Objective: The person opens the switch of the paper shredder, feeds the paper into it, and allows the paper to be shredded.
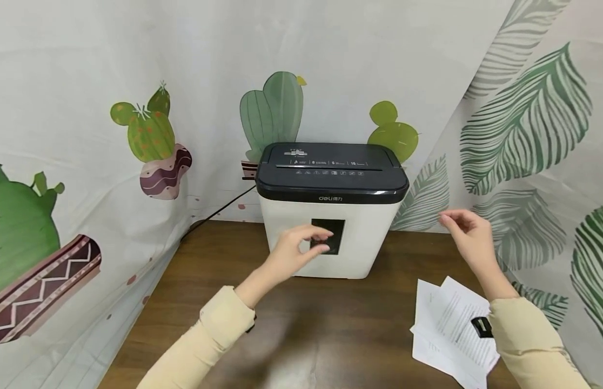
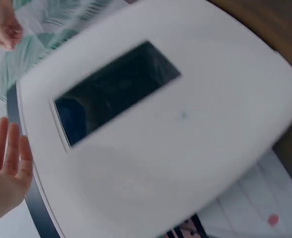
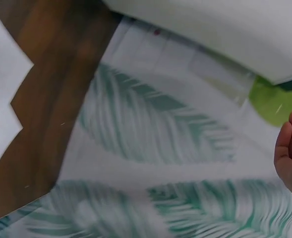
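A paper shredder (image 1: 292, 232) with a white body and a dark lid (image 1: 330, 156) stands at the back of the wooden table. In front of its dark front window (image 1: 337, 243) hovers my left hand (image 1: 294, 251), thumb and fingers apart with nothing between them. The left wrist view shows the same hand (image 2: 9, 171) beside the shredder's white front (image 2: 210, 124). To the right of the shredder my right hand (image 1: 469, 235) is raised, empty, its fingers loosely bent toward the thumb. Several printed paper sheets (image 1: 442, 324) lie overlapping below that hand, partly hidden by the right sleeve.
A black cord (image 1: 219, 209) runs left from behind the shredder. Behind the table (image 1: 209, 313) hangs a white cloth (image 1: 199, 48) printed with cacti and leaves, which also lines both sides. A dark wrist strap part (image 1: 481, 327) shows at my right sleeve.
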A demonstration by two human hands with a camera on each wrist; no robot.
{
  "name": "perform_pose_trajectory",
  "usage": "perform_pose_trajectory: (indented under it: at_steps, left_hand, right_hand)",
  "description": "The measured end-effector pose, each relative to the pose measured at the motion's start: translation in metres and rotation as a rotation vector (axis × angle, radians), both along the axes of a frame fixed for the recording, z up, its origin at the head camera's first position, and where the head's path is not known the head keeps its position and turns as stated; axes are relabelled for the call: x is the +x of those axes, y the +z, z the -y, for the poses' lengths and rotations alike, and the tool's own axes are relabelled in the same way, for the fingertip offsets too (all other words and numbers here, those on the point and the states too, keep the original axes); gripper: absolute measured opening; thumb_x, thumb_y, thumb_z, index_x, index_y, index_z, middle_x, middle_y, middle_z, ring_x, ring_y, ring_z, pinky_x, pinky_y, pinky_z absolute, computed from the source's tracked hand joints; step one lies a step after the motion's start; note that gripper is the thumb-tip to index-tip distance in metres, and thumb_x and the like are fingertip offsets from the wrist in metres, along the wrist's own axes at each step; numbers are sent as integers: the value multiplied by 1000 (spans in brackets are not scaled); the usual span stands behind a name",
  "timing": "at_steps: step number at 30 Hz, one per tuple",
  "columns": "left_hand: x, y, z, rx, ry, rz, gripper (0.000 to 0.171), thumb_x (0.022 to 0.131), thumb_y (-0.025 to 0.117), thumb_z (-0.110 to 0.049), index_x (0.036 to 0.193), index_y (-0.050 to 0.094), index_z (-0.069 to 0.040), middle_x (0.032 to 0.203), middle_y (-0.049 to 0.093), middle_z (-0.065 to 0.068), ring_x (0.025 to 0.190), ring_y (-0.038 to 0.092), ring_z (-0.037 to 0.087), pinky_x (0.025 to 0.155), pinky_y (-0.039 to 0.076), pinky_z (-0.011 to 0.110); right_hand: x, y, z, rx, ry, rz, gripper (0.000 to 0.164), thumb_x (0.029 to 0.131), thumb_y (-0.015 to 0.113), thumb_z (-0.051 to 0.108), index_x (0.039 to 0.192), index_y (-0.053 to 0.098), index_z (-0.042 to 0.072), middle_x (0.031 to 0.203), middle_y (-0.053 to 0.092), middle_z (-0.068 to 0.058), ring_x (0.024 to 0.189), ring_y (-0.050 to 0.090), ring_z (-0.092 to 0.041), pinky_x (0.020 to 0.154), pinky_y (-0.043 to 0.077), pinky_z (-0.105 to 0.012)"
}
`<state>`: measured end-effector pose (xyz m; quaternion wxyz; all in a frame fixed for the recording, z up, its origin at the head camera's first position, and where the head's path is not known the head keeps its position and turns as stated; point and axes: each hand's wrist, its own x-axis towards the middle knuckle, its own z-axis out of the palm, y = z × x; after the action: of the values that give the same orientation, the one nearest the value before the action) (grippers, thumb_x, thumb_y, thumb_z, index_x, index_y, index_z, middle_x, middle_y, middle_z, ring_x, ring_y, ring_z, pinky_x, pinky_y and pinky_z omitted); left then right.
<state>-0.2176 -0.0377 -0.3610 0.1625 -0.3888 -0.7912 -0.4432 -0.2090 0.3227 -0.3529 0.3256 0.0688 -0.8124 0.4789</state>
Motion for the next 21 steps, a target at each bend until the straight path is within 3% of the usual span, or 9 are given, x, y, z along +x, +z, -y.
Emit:
perform_pose_trajectory:
  at_steps: [5,9,13,17,20,21]
  left_hand:
    - [21,-19,-13,-5,-59,99,29,85,70,-13,113,66,-8,99,68,4,93,63,22,80,52,29]
    - [31,-38,-26,12,-78,174,30,87,68,-15,116,64,-10,103,68,4,94,63,18,80,52,29]
    - [37,-62,-45,47,-77,232,28,87,67,-16,115,65,-12,104,68,3,92,64,17,78,52,24]
    - [40,-87,-66,87,-81,241,24,88,66,-15,112,66,-10,100,68,4,87,63,12,77,50,18]
    - [41,-106,-83,101,-93,221,21,90,64,-16,110,66,-10,96,67,4,84,61,7,75,50,15]
    - [41,-113,-88,104,-95,219,21,91,63,-16,110,66,-10,95,67,4,84,61,6,75,49,14]
  right_hand:
    - [17,-22,-29,53,-14,78,12,89,61,0,85,68,9,76,62,28,68,56,15,65,42,-1]
    - [30,-42,-47,8,-6,110,35,88,58,-5,84,64,29,78,62,31,69,58,15,65,43,-1]
    - [41,-71,-69,-53,-72,148,34,89,57,-4,83,64,28,75,61,32,68,58,16,64,44,-1]
    - [42,-127,-111,-130,-104,164,11,90,59,2,86,68,5,73,64,27,66,60,13,61,44,-2]
    - [38,-176,-146,-130,-173,193,9,92,60,13,88,68,9,73,64,26,66,60,14,60,45,-2]
    - [38,-190,-154,-140,-211,225,8,92,61,16,87,67,16,72,63,27,65,59,16,59,44,-2]
